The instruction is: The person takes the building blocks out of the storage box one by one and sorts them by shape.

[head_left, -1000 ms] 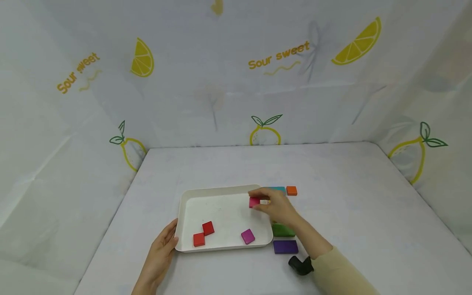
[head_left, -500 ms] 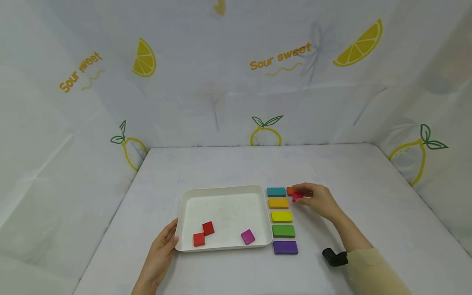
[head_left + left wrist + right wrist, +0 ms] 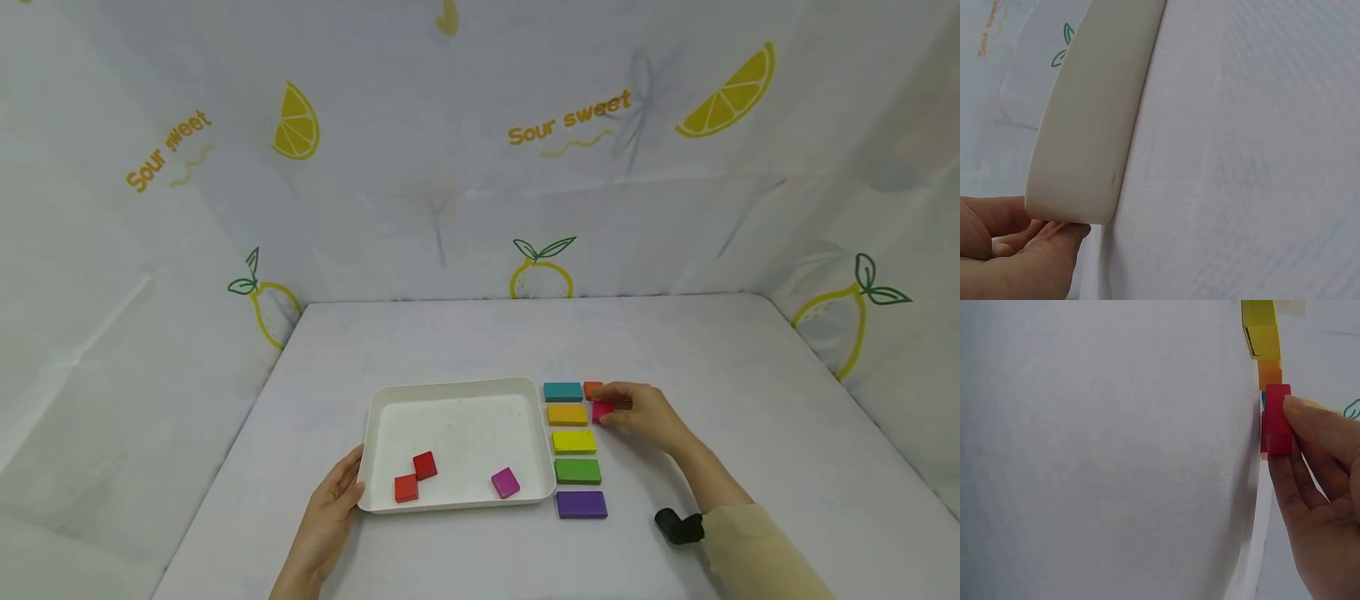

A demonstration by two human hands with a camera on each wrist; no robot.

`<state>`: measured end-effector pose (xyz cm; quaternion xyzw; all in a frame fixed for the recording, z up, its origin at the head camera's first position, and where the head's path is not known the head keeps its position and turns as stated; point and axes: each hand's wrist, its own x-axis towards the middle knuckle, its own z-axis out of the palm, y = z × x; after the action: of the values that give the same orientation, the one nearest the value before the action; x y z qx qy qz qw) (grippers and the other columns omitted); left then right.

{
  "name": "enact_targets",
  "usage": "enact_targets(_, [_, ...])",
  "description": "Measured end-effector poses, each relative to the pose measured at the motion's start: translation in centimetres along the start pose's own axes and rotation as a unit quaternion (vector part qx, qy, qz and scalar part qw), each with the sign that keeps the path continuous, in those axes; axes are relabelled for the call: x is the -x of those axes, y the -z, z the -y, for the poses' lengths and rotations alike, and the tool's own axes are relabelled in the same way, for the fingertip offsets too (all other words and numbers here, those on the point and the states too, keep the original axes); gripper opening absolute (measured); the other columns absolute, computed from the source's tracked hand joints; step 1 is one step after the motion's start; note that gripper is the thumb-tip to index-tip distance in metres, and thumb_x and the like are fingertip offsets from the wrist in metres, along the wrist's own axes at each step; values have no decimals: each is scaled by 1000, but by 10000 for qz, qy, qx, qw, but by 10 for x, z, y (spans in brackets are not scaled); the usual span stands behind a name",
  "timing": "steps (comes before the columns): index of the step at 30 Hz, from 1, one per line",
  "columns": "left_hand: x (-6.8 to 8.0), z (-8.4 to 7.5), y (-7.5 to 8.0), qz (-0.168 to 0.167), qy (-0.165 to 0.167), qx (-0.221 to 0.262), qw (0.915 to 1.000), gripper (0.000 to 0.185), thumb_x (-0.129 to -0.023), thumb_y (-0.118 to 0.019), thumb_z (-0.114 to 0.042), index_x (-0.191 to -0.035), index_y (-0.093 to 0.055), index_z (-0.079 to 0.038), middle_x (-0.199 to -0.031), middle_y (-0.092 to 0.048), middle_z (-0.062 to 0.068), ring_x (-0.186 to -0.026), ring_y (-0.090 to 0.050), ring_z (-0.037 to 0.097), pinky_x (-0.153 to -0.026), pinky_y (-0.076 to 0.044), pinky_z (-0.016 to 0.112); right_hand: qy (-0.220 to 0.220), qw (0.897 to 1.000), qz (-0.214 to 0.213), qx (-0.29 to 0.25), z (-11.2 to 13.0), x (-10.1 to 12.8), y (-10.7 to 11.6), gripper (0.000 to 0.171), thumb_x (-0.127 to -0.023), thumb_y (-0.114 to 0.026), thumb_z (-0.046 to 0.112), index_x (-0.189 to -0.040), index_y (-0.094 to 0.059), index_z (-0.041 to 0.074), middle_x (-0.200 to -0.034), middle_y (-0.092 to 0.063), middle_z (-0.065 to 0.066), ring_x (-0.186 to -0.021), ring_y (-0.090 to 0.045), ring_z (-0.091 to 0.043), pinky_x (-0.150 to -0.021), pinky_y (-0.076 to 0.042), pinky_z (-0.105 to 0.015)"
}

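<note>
At the tray's left end, my left hand (image 3: 324,508) rests with fingers and thumb against the outer wall of the white tray (image 3: 450,504). The left wrist view shows its thumb (image 3: 1075,240) right at the tray's corner. My right hand (image 3: 648,417) pinches a pinkish-red square block (image 3: 1279,419) between thumb and fingers. This block is low over the table, just in front of an orange square block (image 3: 592,389), which the fingers partly cover. Two red blocks (image 3: 406,487) and a magenta block (image 3: 506,482) lie inside the tray.
Along the tray's right side runs a column of flat blocks: teal (image 3: 562,392), orange-yellow (image 3: 567,415), yellow (image 3: 573,442), green (image 3: 578,472) and purple (image 3: 581,505). A black wrist device (image 3: 678,527) sits by the right sleeve (image 3: 757,546). Lemon-printed cloth (image 3: 450,208) hangs behind.
My right hand has carried the pinkish-red block from over the tray to the right of the column, then slightly down toward the table. My left hand has stayed at the tray.
</note>
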<state>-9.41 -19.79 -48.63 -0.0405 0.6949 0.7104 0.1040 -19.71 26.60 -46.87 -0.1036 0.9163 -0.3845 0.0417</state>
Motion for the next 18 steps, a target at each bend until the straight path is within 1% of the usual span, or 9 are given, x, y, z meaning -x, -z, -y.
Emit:
enact_targets(5, [-1,1,0,-22,26,15,10000,56,-104,-34,-2,-157,-16,-3,-166,-13,21,-152,-16,33,-97,-39,1,46,9999,112,-20,-3,0,0,34,-87,-73,6,-120,-70,9,-119,-71,-12,-111,-64,-30,-95,-57,-42])
enact_targets(8, [-2,1,0,-12,49,21,10000,56,-104,-33,-2,-157,-16,-3,-166,-12,20,-153,-15,31,-97,-39,1,-14,9999,147,-21,-4,0,-1,34,-87,-72,6,-120,-70,11,-119,-71,-12,-112,-63,-30,-95,-57,-42])
enact_targets(13, [-2,1,0,12,37,-35,10000,56,-104,-35,-3,-157,-15,-3,-166,-12,20,-154,-14,32,-96,-38,0,-64,9998,166,-6,-8,-2,-1,33,-87,-72,7,-120,-71,13,-119,-71,-12,-114,-62,-31,-97,-57,-45])
enact_targets(18, [-2,0,0,-13,86,-49,10000,56,-105,-34,-4,-157,-16,-5,-166,-12,19,-153,-16,31,-96,-39,1,-138,9997,168,-70,-10,-2,-1,33,-87,-73,8,-120,-71,14,-121,-70,-12,-117,-61,-32,-98,-56,-43])
